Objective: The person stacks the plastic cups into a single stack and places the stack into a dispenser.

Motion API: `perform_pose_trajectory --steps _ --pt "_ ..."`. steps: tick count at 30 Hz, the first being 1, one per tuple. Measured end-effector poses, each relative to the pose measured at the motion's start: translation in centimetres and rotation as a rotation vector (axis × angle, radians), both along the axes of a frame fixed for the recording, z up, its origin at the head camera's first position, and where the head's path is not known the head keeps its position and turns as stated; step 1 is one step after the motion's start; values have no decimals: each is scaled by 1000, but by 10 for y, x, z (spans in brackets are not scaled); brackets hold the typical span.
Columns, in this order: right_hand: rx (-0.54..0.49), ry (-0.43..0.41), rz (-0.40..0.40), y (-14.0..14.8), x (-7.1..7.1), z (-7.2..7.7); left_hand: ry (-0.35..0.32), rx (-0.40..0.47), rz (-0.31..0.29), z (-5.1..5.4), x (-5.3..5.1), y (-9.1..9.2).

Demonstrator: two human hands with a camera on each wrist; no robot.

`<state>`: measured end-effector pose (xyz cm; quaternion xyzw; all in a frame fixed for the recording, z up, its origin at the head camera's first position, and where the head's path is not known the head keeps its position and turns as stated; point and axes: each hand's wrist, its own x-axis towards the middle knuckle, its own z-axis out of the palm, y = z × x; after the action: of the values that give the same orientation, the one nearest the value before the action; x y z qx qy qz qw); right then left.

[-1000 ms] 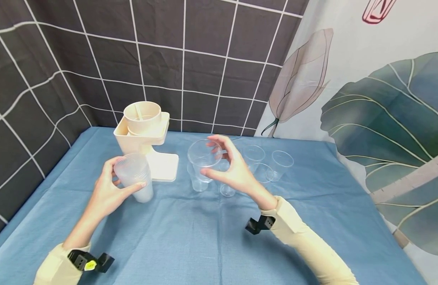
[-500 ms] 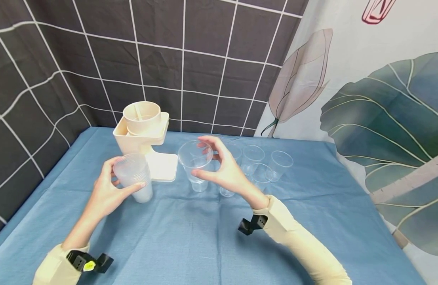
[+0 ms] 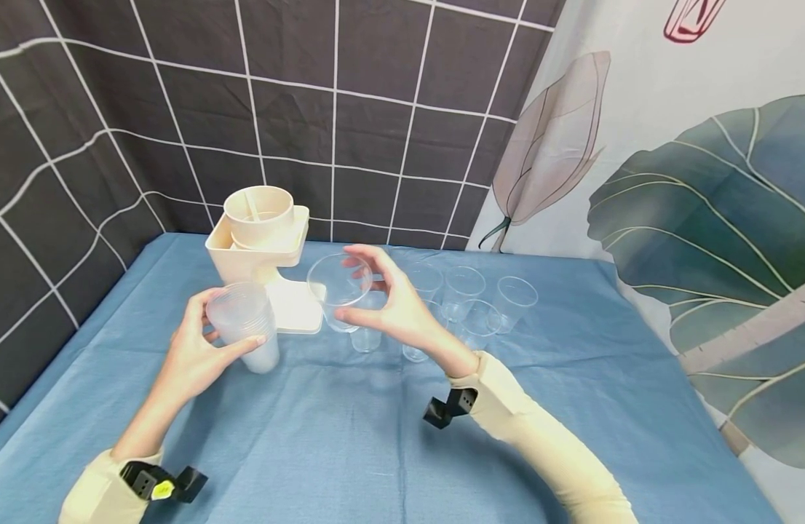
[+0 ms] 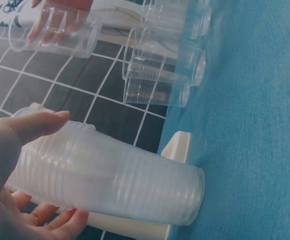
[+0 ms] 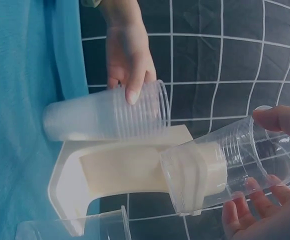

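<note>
Gripping, left side: the left hand [image 3: 199, 346] is curled round a stack of cups [image 3: 247, 327], thumb on one side and fingers on the other, its spread as wide as the stack.
Stack: many cloudy plastic cups nested together, mouths up, nearly upright; I can't tell for certain whether the bottom touches the cloth.
Gripping, right side: the right hand [image 3: 391, 313] has thumb and fingers set well apart and bent round a single cup [image 3: 330, 291], holding it near the rim.
Single cup: clear, ridged, mouth up, lifted off the table between the stack and the standing cups; from head height it overlaps the corner of the cream stand [image 3: 265, 262].
Cream stand: just behind the stack, with a round tub [image 3: 260, 227] on top and a flat foot [image 3: 298, 309] below.
Standing cups [image 3: 479, 320]: several clear ones, upright and close together, partly hidden by the right hand and forearm.
Table: spread with a creased blue cloth [image 3: 350, 451].
Behind: a dark cloth with white grid lines [image 3: 389, 109], and to the right a white hanging with big leaves [image 3: 723, 204].
Sleeves [image 3: 540, 440]: pale yellow, a small black camera [image 3: 461, 400] at each wrist.
</note>
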<state>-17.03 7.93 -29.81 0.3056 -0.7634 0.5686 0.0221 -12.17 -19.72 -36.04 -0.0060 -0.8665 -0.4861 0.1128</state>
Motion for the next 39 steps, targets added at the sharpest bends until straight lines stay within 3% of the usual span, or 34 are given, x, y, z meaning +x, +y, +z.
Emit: perform_pose_trajectory --steps 9,39 --pt "-56 -26 11 -9 -1 5 0 -4 3 0 0 0" --pt "-33 30 59 -41 3 14 -10 -8 -2 -2 -2 -2"
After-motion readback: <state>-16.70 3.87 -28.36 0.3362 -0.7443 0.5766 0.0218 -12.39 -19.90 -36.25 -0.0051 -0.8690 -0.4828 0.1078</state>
